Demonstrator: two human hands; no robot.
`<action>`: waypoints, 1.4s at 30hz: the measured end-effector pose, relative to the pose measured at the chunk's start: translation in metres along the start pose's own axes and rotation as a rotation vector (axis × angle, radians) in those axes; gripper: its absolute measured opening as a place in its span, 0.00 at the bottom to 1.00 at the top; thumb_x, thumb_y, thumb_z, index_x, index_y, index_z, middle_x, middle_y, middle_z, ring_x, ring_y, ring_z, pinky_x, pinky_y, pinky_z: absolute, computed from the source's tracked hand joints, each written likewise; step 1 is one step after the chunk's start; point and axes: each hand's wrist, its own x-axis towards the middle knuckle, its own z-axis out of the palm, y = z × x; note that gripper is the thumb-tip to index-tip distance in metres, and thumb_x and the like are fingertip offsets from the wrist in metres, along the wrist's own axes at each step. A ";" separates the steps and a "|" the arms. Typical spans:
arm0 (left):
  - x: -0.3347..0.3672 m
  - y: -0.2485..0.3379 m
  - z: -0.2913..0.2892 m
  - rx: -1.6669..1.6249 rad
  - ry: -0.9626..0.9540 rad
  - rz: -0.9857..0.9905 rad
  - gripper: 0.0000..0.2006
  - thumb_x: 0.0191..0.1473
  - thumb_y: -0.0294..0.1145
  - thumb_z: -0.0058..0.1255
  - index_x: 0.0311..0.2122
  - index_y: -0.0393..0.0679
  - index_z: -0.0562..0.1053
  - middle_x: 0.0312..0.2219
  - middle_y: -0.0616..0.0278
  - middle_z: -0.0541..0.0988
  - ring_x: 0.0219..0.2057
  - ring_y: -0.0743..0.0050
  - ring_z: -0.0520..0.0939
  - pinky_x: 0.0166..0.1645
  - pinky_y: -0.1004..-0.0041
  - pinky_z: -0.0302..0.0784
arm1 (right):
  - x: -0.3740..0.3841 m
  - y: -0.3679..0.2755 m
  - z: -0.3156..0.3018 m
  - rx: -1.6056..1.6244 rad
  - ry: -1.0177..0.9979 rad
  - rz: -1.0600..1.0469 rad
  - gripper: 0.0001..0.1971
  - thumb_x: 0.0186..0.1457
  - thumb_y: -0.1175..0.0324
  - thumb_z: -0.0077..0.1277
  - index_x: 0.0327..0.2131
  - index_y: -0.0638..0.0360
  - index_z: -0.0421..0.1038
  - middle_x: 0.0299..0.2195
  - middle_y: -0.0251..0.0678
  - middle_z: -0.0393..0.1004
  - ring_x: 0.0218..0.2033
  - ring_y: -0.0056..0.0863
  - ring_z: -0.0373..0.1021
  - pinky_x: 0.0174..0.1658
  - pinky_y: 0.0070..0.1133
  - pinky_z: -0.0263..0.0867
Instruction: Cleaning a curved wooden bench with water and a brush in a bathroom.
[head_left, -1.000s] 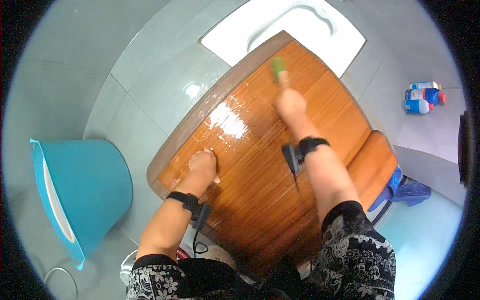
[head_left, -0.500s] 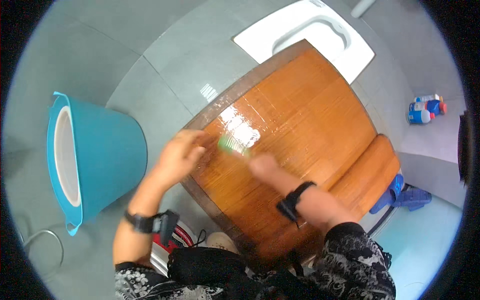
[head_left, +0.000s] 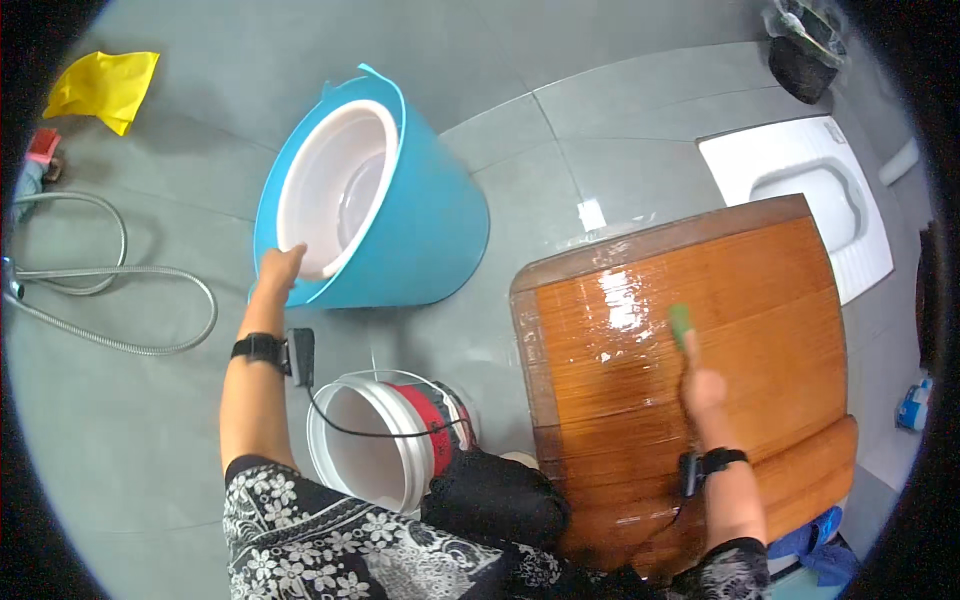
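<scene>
Your left fingers (head_left: 294, 254), grip unclear, are meeting the white tub (head_left: 318, 190) toward one o'clock; your right hand (head_left: 706, 389) is clasping a brush (head_left: 682, 325) pointing toward eleven

Blurred green brush (head_left: 681, 325) over a wet, glossy wood-brown mat (head_left: 770, 300), white basin (head_left: 318, 190) inside a blue tub (head_left: 437, 225)

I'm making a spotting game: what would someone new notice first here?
Probably the big, wet-looking orange-brown wooden board on the right, where the right hand holds a green-headed tool. Next, the blue tub left of it, with a pale container inside and the left hand at its rim.
</scene>
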 end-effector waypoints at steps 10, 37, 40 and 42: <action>0.073 -0.065 -0.011 -1.151 -0.156 -0.296 0.08 0.42 0.23 0.44 0.32 0.35 0.67 0.23 0.57 0.71 0.20 0.68 0.72 0.25 0.74 0.70 | 0.018 0.029 -0.003 0.105 0.141 0.119 0.31 0.54 0.64 0.34 0.57 0.35 0.31 0.20 0.51 0.69 0.21 0.45 0.67 0.25 0.35 0.62; 0.033 -0.043 -0.059 -0.948 -0.113 0.420 0.15 0.41 0.23 0.40 0.39 0.34 0.62 0.37 0.48 0.68 0.40 0.65 0.71 0.44 0.66 0.68 | -0.012 0.046 -0.024 0.276 0.035 0.216 0.26 0.54 0.60 0.34 0.55 0.23 0.38 0.34 0.47 0.70 0.35 0.42 0.68 0.37 0.33 0.63; 0.057 -0.059 -0.112 -1.393 -0.284 -0.051 0.20 0.39 0.24 0.41 0.43 0.32 0.61 0.39 0.50 0.68 0.42 0.58 0.70 0.48 0.58 0.66 | -0.011 0.055 -0.015 0.356 0.076 0.225 0.26 0.54 0.59 0.34 0.54 0.20 0.39 0.35 0.46 0.70 0.37 0.41 0.67 0.38 0.32 0.62; 0.038 -0.061 -0.127 -1.354 -0.292 0.071 0.21 0.39 0.24 0.41 0.43 0.32 0.61 0.39 0.51 0.68 0.42 0.57 0.70 0.48 0.58 0.65 | -0.012 0.060 -0.011 0.356 0.078 0.249 0.26 0.54 0.59 0.34 0.54 0.20 0.40 0.35 0.46 0.70 0.37 0.41 0.67 0.38 0.32 0.62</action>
